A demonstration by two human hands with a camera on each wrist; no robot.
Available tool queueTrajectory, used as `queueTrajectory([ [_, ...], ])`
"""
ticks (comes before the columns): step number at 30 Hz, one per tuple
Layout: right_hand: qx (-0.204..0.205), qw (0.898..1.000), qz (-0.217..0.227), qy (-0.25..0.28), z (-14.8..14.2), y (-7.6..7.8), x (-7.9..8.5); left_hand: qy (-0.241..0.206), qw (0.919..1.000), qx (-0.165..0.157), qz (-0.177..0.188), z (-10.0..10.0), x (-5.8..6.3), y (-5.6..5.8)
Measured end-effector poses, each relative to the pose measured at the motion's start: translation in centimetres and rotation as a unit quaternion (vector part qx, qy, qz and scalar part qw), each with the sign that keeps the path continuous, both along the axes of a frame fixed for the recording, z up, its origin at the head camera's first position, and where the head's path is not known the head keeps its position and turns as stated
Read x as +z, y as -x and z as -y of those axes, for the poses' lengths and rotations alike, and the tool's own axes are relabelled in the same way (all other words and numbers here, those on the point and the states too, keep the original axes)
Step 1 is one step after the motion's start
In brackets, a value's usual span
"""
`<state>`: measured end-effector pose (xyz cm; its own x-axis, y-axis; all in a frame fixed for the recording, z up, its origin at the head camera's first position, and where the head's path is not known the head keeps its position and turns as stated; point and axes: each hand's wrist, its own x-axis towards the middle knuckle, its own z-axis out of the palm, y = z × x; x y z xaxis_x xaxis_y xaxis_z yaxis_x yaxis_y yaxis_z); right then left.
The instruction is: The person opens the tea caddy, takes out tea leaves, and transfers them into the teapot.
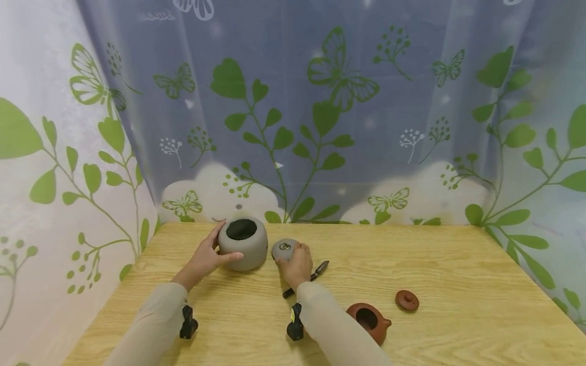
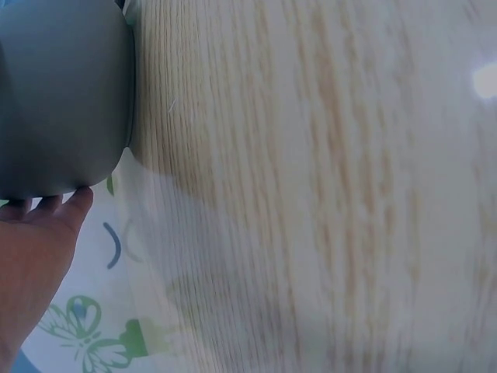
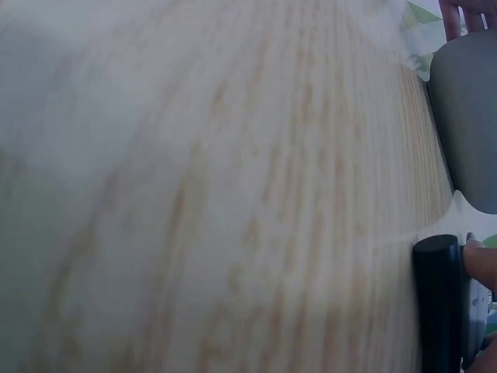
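A round grey jar [image 1: 252, 254] with a wide dark opening stands upright on the table at the left. My left hand [image 1: 208, 258] holds its left side, thumb across the front and fingers behind. In the left wrist view, fingertips press against the jar wall [image 2: 62, 93]. Just right of the jar, my right hand [image 1: 298, 264] grips a small grey lid [image 1: 282, 247] with a ring-shaped mark on top. A dark, slim pen-like tool [image 1: 320, 271] lies partly hidden beneath the right wrist; its black end [image 3: 439, 303] shows large in the right wrist view.
A reddish-brown clay teapot [image 1: 380, 325] without its lid sits by the right forearm, partly covered by the sleeve. Its round lid [image 1: 407, 301] lies to the right. Behind the wooden table [image 1: 458, 269] hangs a curtain [image 1: 293, 101] with leaves and butterflies.
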<state>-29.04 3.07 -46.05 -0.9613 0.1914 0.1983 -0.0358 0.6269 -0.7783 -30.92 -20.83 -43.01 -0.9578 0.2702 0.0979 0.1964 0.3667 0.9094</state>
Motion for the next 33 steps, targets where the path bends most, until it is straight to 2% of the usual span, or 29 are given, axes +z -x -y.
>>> queueTrajectory([
  [29,0.02,1.0,-0.008,-0.019,-0.5,-0.2,0.8,0.001,1.0,-0.004,0.004,-0.1,-0.1,0.2],
  [33,0.022,1.0,0.002,0.011,-0.6,-0.2,1.5,0.007,1.0,-0.001,0.006,0.0,0.1,0.0],
])
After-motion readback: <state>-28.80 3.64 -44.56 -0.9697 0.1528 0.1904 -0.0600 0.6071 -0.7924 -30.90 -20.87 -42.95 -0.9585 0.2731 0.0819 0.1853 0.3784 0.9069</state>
